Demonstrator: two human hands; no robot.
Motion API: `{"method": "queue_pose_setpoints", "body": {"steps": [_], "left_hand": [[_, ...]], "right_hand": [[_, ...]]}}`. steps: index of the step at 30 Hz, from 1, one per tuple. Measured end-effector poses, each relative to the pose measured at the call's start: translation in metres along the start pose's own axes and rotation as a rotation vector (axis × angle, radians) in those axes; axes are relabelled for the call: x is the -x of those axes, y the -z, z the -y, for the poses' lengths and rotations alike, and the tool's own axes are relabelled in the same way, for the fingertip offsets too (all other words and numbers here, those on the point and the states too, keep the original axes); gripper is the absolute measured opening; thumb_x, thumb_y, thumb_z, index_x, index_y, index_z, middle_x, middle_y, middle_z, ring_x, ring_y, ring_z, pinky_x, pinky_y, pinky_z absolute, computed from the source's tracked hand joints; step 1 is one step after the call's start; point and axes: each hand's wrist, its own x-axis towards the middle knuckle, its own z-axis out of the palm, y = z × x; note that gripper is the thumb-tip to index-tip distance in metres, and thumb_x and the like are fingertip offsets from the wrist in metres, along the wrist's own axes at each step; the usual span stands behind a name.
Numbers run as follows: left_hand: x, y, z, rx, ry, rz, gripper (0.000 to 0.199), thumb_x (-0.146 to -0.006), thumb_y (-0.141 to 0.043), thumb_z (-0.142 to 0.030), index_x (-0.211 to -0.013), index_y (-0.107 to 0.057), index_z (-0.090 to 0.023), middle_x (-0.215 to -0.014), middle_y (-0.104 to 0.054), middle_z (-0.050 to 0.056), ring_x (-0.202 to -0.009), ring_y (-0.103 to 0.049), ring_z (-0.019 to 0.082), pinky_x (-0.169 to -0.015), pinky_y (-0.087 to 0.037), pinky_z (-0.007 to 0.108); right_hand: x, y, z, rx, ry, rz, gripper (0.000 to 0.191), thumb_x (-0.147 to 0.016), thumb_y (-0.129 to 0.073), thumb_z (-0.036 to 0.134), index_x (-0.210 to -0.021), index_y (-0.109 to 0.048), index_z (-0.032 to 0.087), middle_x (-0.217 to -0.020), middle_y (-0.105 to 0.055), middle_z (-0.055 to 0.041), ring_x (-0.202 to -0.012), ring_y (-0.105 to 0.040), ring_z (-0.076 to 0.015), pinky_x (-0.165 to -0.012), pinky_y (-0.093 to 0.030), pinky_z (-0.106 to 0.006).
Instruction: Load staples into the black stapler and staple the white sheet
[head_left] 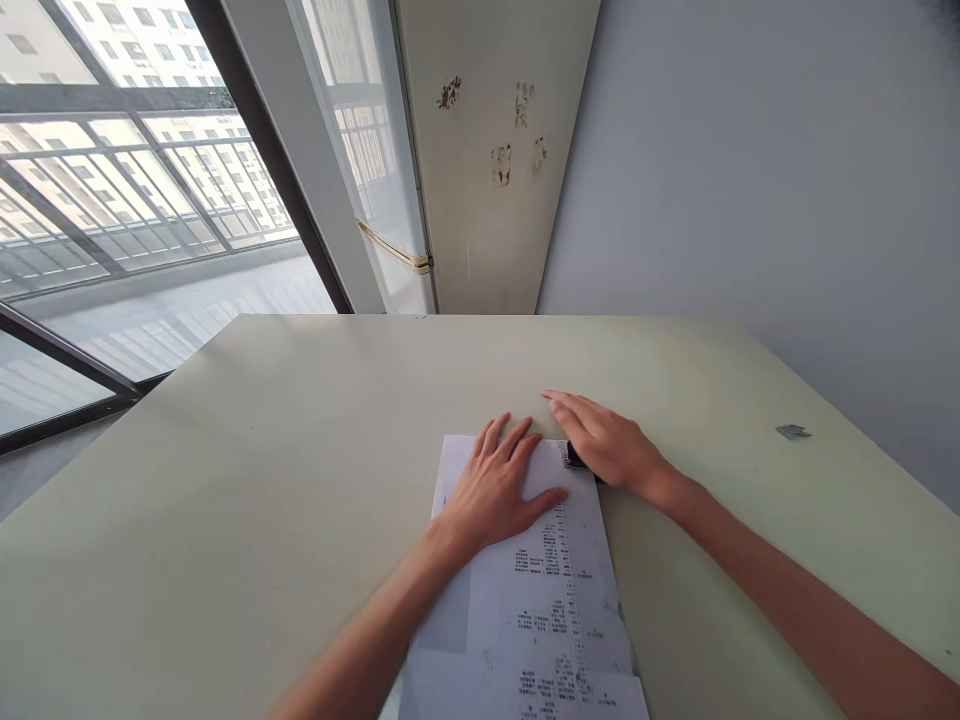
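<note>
A stack of printed paper sheets (pixel 540 620) lies on the pale table, with lines of small dark print on the top page. My left hand (pixel 495 490) rests flat on the upper part of the sheets, fingers spread and thumb pointing right. At the top right corner of the paper is a black stapler (pixel 574 456) with a metal end, mostly hidden. My right hand (pixel 604 440) lies over it palm down, its fingers stretched forward past it and not wrapped round it.
Small grey metallic pieces, perhaps staple strips (pixel 793 432), lie on the table (pixel 225 540) to the right. Beyond the far edge stands a fridge (pixel 487 230) with worn patches, beside a grey wall (pixel 750 180). Glass balcony doors (pixel 150 220) are at the left.
</note>
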Motion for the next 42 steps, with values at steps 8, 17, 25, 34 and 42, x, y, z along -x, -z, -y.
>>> {"method": "queue_pose_setpoints", "body": {"steps": [8,17,25,34,42], "left_hand": [[-0.001,-0.001,0.003,0.012,0.026,-0.004,0.063,-0.092,-0.068,-0.063,-0.141,-0.052,-0.028,-0.164,-0.045,0.008,-0.159,-0.025,0.037,-0.124,-0.035,0.061],[0.0,0.015,0.012,0.092,0.078,-0.027,0.044,-0.089,-0.075,-0.053,-0.119,-0.056,-0.027,-0.156,-0.051,0.008,-0.154,-0.031,0.035,-0.12,-0.04,0.057],[-0.005,0.017,0.01,0.047,0.211,-0.197,0.028,-0.103,-0.053,-0.048,-0.088,-0.051,-0.024,-0.101,-0.065,0.007,-0.103,-0.059,0.028,-0.096,-0.048,0.048],[-0.007,0.058,0.028,0.091,0.32,-0.349,0.039,-0.109,-0.029,-0.048,-0.091,-0.055,-0.025,-0.086,-0.069,0.003,-0.088,-0.064,0.025,-0.094,-0.045,0.043],[-0.005,0.054,0.041,0.207,0.399,-0.416,0.057,-0.11,-0.011,-0.05,-0.095,-0.06,-0.025,-0.087,-0.07,0.004,-0.093,-0.066,0.024,-0.092,-0.049,0.04]], "right_hand": [[0.045,0.016,-0.02,-0.286,0.082,-0.316,0.039,-0.107,-0.039,0.05,-0.12,-0.068,0.027,-0.126,-0.074,-0.0057,-0.11,-0.068,-0.026,-0.09,-0.056,-0.038],[0.118,-0.001,-0.014,-0.445,-0.266,-0.186,0.037,-0.101,-0.047,0.059,-0.11,-0.064,0.027,-0.075,-0.07,-0.0008,-0.051,-0.058,-0.0177,-0.052,-0.05,-0.033],[0.103,-0.023,0.0,-0.763,-0.384,0.363,0.051,-0.098,-0.057,0.058,-0.131,-0.056,0.019,-0.063,-0.068,0.004,-0.039,-0.056,-0.0122,-0.041,-0.039,-0.023],[0.107,-0.019,0.028,-0.765,-0.228,0.336,0.032,-0.098,-0.06,0.052,-0.092,-0.069,0.022,-0.058,-0.056,0.0048,-0.046,-0.045,-0.0107,-0.044,-0.036,-0.023],[0.153,0.054,-0.068,-0.476,-0.459,-0.142,0.042,-0.081,-0.068,0.07,-0.091,-0.076,0.03,-0.051,-0.056,0.0013,-0.041,-0.045,-0.0169,-0.042,-0.033,-0.032]]}}
